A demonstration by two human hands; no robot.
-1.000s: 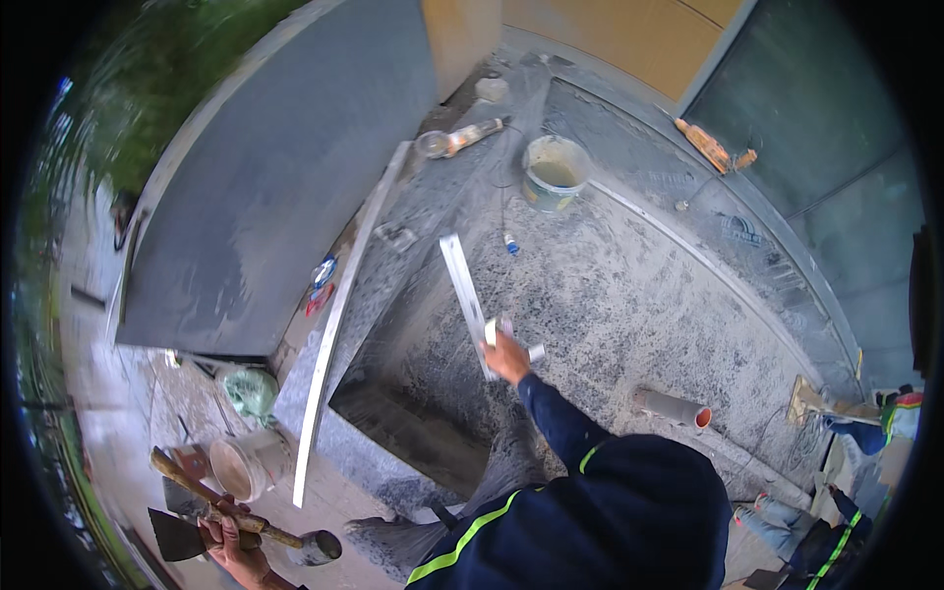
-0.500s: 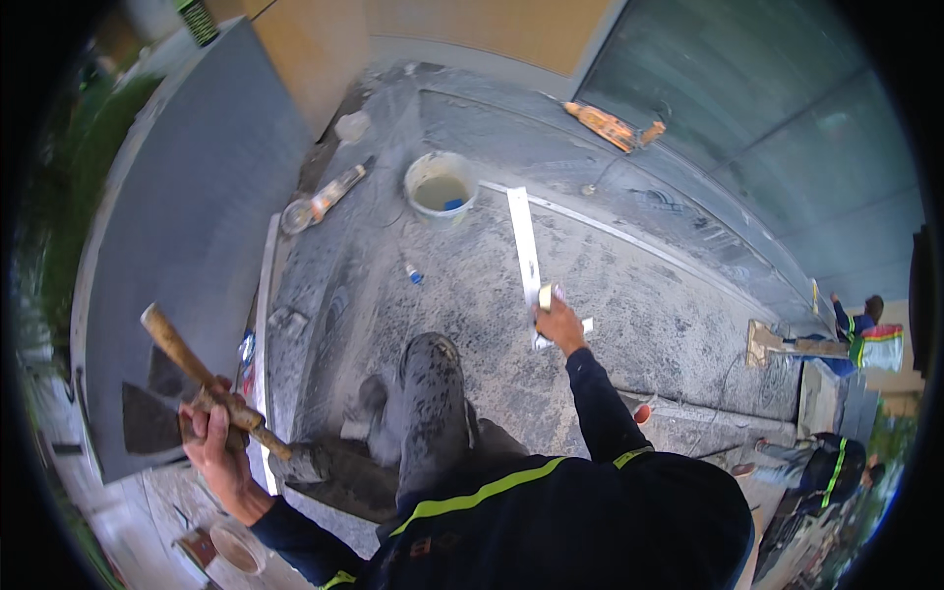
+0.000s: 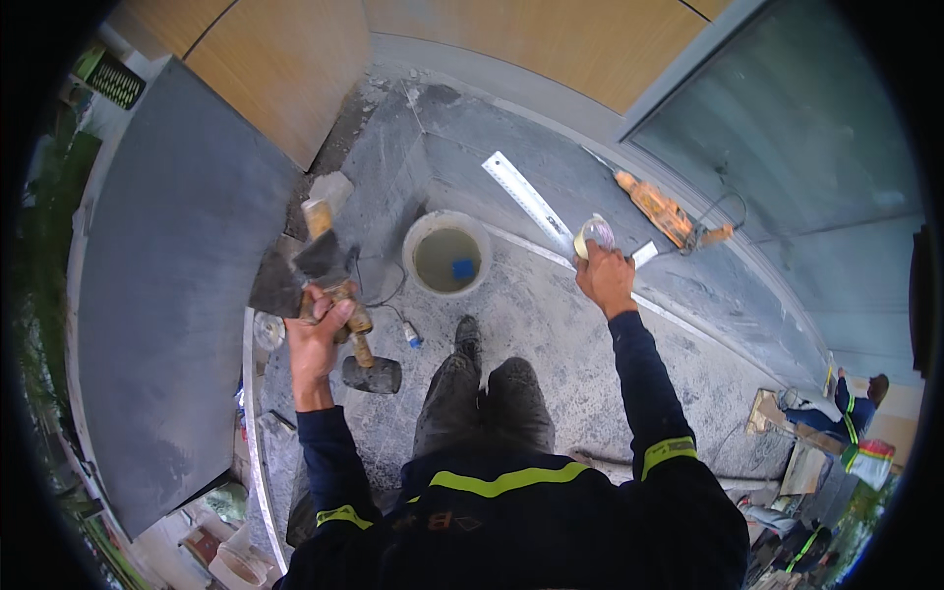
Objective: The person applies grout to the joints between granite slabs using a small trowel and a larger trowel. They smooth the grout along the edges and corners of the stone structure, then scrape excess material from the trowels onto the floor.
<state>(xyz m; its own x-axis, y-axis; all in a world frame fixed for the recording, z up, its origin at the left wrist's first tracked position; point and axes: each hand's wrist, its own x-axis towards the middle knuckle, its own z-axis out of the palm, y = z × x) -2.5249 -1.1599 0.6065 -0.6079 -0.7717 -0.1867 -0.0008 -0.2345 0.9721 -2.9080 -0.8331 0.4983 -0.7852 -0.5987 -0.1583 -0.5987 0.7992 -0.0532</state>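
My left hand (image 3: 317, 339) is closed around a bundle of tools. It has a rubber mallet (image 3: 373, 376), its dark head hanging low and its wooden handle running up, and two broad-bladed trowels or scrapers (image 3: 277, 283) with worn grips. In my right hand (image 3: 607, 282) are a steel square (image 3: 526, 200), its long marked blade pointing away to the upper left, and a roll of tape (image 3: 594, 236). Both are held above the dusty grey floor. Between my hands stands a round bucket (image 3: 411, 264) of cloudy water with a blue piece (image 3: 462, 268) in it.
An orange power tool (image 3: 657, 208) with a cord lies by the glass wall. A blue-ended plug (image 3: 411, 336) is on the floor before the bucket. A grey panel (image 3: 177, 295) rises at left. Two other people (image 3: 854, 403) are at the far right.
My view has turned and both hands have come forward. The left hand's tools swung toward the bucket, mallet head now downward. The square and tape, near the floor before, have been lifted.
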